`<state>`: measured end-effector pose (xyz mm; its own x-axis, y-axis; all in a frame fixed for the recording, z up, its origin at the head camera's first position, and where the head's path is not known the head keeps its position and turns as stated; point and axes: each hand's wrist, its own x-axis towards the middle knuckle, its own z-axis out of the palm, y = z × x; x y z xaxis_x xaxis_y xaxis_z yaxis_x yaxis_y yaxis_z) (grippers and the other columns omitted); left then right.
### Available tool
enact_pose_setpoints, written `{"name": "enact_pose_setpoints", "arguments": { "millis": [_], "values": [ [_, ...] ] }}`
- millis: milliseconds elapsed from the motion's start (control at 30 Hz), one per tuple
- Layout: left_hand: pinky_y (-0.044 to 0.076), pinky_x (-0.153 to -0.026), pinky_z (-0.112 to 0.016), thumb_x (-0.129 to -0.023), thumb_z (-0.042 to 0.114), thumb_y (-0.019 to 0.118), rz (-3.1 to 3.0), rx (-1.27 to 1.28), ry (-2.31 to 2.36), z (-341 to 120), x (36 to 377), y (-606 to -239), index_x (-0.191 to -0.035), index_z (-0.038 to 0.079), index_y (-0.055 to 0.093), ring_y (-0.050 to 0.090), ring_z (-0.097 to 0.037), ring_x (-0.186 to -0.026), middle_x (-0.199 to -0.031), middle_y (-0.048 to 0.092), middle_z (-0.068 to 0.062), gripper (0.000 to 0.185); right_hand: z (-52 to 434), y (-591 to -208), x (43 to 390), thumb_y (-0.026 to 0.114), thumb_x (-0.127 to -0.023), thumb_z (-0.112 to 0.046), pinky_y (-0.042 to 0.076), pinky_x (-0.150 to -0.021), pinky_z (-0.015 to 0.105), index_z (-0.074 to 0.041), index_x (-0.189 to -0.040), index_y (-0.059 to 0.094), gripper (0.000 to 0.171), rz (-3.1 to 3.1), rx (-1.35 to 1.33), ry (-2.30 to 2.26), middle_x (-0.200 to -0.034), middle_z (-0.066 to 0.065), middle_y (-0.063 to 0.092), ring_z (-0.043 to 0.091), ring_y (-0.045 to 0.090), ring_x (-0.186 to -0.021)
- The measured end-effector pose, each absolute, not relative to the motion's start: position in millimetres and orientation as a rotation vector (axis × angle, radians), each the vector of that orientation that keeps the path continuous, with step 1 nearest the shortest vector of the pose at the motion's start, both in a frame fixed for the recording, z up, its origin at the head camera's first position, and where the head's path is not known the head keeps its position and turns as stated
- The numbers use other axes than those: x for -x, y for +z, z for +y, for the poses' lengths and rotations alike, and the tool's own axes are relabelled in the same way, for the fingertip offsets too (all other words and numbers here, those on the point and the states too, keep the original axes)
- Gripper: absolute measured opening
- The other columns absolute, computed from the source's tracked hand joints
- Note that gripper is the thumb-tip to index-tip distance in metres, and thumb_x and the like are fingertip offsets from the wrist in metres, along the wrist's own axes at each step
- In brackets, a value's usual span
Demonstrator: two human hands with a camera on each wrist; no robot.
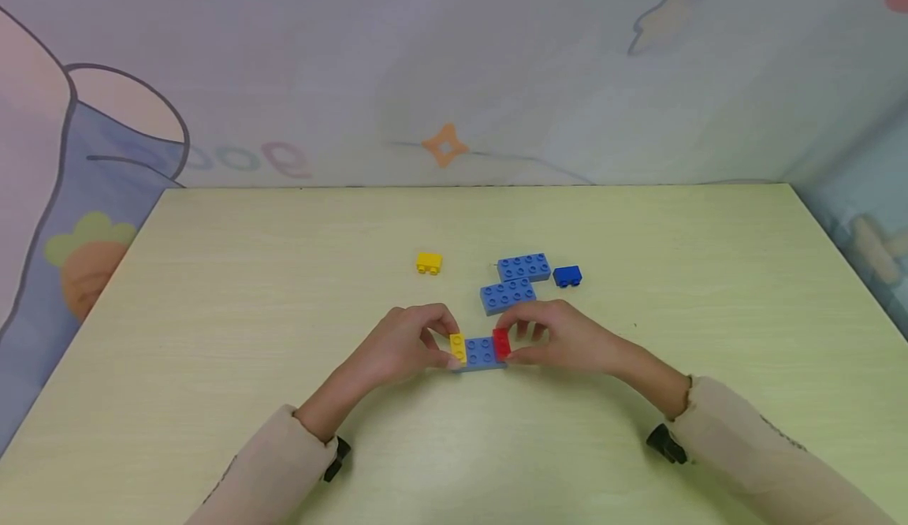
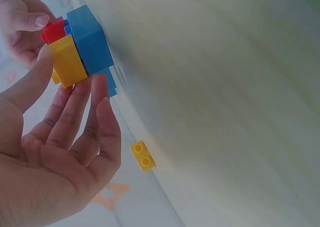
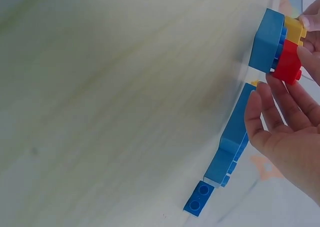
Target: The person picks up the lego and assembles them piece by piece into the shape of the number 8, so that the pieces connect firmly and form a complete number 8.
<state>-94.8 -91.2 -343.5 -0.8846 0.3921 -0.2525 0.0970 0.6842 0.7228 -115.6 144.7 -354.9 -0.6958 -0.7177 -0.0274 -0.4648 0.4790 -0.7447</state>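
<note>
A long blue brick (image 1: 481, 354) lies near the middle of the table, studs up. Across its left end sits a small yellow brick (image 1: 457, 348), which my left hand (image 1: 404, 345) pinches between thumb and fingers. At the right end my right hand (image 1: 571, 340) pinches a small red brick (image 1: 501, 344) the same way. Two rows of bare studs show between the yellow and red bricks. In the right wrist view, blue studs are visible at the underside of the red brick (image 3: 287, 62). The left wrist view has the yellow brick (image 2: 69, 62) close against the blue one.
Beyond my hands, two long blue bricks (image 1: 523, 266) lie close together, one nearer to me. A small dark blue brick (image 1: 567, 276) is at their right, on its side. Farther left lies another small yellow brick (image 1: 429, 262), also tipped over. A printed wall covering (image 1: 340, 76) borders the table's back.
</note>
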Motion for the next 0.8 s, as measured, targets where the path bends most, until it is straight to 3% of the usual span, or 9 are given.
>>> {"name": "enact_pose_setpoints", "arguments": {
  "millis": [800],
  "values": [
    [0.046, -0.065, -0.024, -0.073, 0.014, 0.077, 2.513, -0.392, 1.043, -91.2, 94.3, -343.2, -0.093, 0.012, 0.061, 0.058, -0.012, -0.072, -0.096, 0.065, -0.001, 0.025, 142.9, -354.4, 116.4, 0.072, -0.078, -0.011, 0.051, -0.071, 0.029, -0.002, -0.104, 0.063, 0.029, 2.385, 1.030, -1.085, -0.093, 0.000, 0.062, 0.019, 0.055, -0.083]
  ]
}}
